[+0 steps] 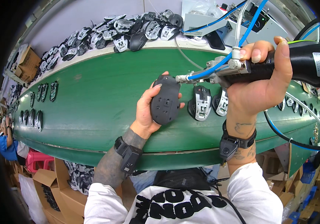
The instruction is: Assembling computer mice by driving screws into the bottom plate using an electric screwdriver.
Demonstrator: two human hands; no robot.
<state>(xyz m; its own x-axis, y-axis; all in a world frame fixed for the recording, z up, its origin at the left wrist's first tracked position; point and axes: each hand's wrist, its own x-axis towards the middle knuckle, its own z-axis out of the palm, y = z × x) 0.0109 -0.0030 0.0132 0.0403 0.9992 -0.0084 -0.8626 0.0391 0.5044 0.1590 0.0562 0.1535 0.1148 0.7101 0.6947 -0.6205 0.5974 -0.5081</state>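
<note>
Workshop line, as I see it from above

A long green bench (93,97) curves past me, a pale wall (78,15) behind it; cardboard boxes (61,186) and a pink stool (37,158) crowd the floor below.

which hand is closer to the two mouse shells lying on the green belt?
Right. The right hand, holding the screwdriver, hangs just above the shells; the left hand, gripping a dark mouse, sits left of them.
</note>
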